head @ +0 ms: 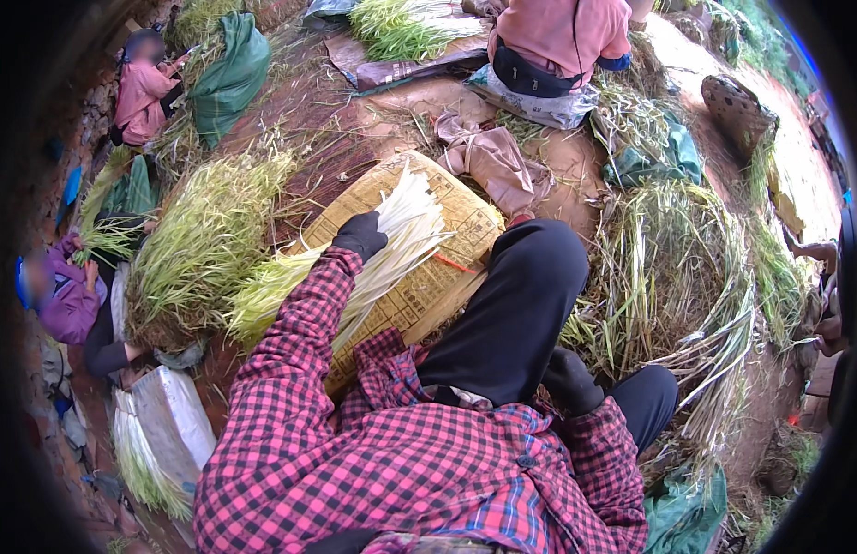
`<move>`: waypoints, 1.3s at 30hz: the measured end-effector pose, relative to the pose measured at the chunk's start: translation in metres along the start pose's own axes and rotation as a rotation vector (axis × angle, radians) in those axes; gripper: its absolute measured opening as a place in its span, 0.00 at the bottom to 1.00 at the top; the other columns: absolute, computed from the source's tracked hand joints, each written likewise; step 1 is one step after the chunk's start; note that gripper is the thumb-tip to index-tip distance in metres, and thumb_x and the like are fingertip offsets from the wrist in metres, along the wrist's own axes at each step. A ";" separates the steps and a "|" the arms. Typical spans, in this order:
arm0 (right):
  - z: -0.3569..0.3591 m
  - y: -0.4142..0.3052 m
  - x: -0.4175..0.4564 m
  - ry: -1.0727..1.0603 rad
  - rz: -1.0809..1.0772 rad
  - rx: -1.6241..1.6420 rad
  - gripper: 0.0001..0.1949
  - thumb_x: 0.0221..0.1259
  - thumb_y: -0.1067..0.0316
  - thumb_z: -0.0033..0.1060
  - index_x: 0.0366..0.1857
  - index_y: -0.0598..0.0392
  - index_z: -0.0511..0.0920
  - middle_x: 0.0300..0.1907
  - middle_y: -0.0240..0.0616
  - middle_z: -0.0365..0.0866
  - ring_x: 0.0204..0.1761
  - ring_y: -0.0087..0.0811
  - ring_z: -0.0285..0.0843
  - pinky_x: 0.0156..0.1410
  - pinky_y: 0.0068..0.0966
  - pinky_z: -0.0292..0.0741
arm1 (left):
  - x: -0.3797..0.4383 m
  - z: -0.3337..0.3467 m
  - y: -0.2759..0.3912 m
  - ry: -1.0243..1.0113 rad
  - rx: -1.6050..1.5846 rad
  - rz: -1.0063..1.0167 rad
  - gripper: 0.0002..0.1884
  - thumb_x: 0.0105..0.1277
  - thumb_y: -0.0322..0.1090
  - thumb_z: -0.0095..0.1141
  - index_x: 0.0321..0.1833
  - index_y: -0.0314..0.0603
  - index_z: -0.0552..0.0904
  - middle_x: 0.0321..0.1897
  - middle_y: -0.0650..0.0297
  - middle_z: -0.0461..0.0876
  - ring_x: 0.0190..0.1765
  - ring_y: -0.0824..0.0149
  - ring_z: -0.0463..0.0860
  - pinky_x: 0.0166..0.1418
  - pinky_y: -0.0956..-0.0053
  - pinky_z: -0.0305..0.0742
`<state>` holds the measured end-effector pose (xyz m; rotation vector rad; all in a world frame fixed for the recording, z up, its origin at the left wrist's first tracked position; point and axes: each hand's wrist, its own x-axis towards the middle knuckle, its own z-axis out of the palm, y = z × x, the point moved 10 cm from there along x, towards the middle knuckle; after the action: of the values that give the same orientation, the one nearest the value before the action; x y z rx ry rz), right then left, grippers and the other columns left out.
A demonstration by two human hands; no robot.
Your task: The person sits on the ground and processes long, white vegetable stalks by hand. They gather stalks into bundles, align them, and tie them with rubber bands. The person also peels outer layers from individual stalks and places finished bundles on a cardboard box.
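My left hand [360, 236], in a dark glove, rests on a pile of pale leafy stalks [394, 239], with its fingertips at their upper edge; whether it grips any cannot be told. Beneath the stalks lies a yellow printed woven sack [466, 221], stuffed into a flat pad. The stalks' white ends point up and right, their yellow-green leaves down and left. A thin red strip [456, 263] lies on the sack beside them. My right hand [571, 382], also dark-gloved, is beside my bent knees, its fingers partly hidden behind my thigh.
A large heap of yellow-green stalks [207, 235] stands at the left, and loose dry stalks [650, 277] at the right. One person in pink [560, 34] sits ahead; others sit at the left in pink [143, 97] and purple [72, 305]. A tied brown bag [494, 163] lies beyond the sack.
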<state>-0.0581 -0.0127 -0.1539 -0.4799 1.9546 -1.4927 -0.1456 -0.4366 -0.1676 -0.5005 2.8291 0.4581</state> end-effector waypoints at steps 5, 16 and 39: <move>-0.006 -0.005 -0.004 0.025 -0.051 -0.075 0.16 0.54 0.71 0.50 0.48 0.59 0.76 0.40 0.48 0.82 0.43 0.41 0.81 0.47 0.31 0.74 | -0.009 0.001 0.006 0.023 0.069 -0.024 0.25 0.52 0.41 0.55 0.52 0.37 0.72 0.43 0.44 0.79 0.48 0.48 0.79 0.54 0.59 0.72; -0.003 -0.038 -0.003 -0.015 -0.093 -0.149 0.14 0.56 0.70 0.55 0.45 0.61 0.76 0.42 0.46 0.81 0.44 0.36 0.79 0.49 0.30 0.73 | -0.043 -0.035 0.030 0.366 0.075 0.096 0.34 0.44 0.41 0.66 0.56 0.45 0.66 0.52 0.54 0.70 0.55 0.51 0.71 0.57 0.58 0.67; 0.012 -0.029 0.291 0.184 -0.145 0.178 0.14 0.62 0.62 0.51 0.44 0.60 0.75 0.28 0.34 0.78 0.31 0.23 0.73 0.38 0.24 0.71 | -0.020 -0.015 0.007 0.077 -0.008 -0.054 0.39 0.43 0.49 0.67 0.57 0.38 0.67 0.45 0.48 0.76 0.47 0.49 0.78 0.51 0.61 0.72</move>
<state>-0.2671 -0.2108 -0.2034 -0.4266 1.9350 -1.8420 -0.1326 -0.4295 -0.1462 -0.6071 2.8798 0.4489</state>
